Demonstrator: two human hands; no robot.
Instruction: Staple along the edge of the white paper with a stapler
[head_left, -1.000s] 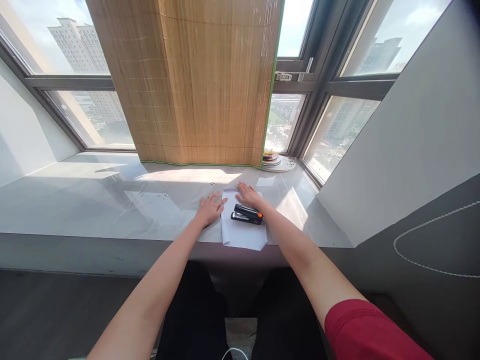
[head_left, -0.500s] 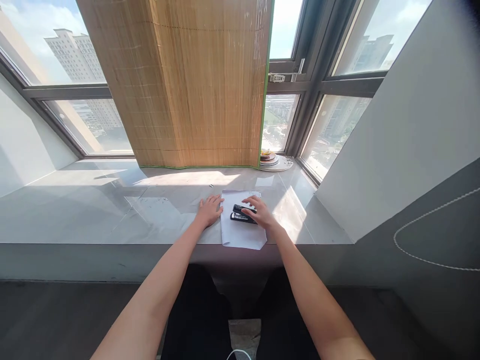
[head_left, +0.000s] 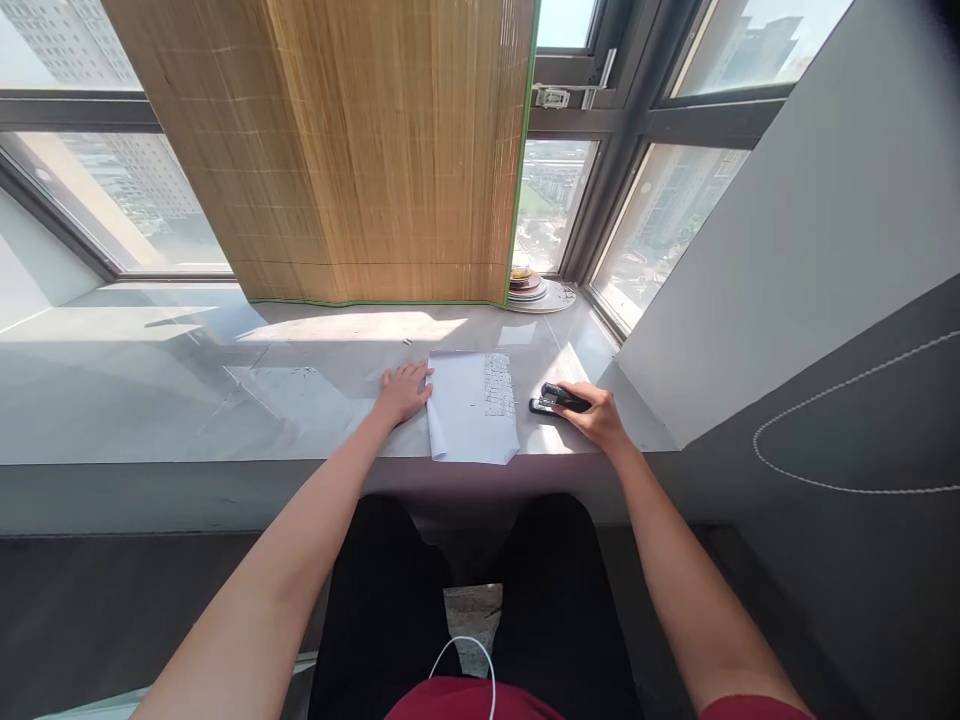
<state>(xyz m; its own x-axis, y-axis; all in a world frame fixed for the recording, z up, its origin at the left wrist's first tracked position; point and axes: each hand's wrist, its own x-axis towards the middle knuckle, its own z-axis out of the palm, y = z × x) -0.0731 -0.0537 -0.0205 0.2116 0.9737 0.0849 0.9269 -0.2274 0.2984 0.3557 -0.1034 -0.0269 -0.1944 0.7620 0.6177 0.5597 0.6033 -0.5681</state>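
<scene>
White paper [head_left: 459, 410] lies near the front edge of the window ledge, with dark markings on its upper right part and a curled lower left corner. My left hand [head_left: 405, 391] rests flat on the ledge, its fingers spread and their tips at the paper's left edge. To the right of the paper, my right hand [head_left: 595, 412] is wrapped round a black stapler [head_left: 559, 398], which is at the ledge surface and points left.
A bamboo blind [head_left: 390, 150] hangs in front of the window. Stacked plates [head_left: 534, 292] stand in the back right corner of the ledge [head_left: 135, 400]. A looped cord [head_left: 817, 488] hangs on the right.
My right hand has closed round the stapler and moved right with it, off the paper. The paper's markings are now uncovered. The view has tilted down a little.
</scene>
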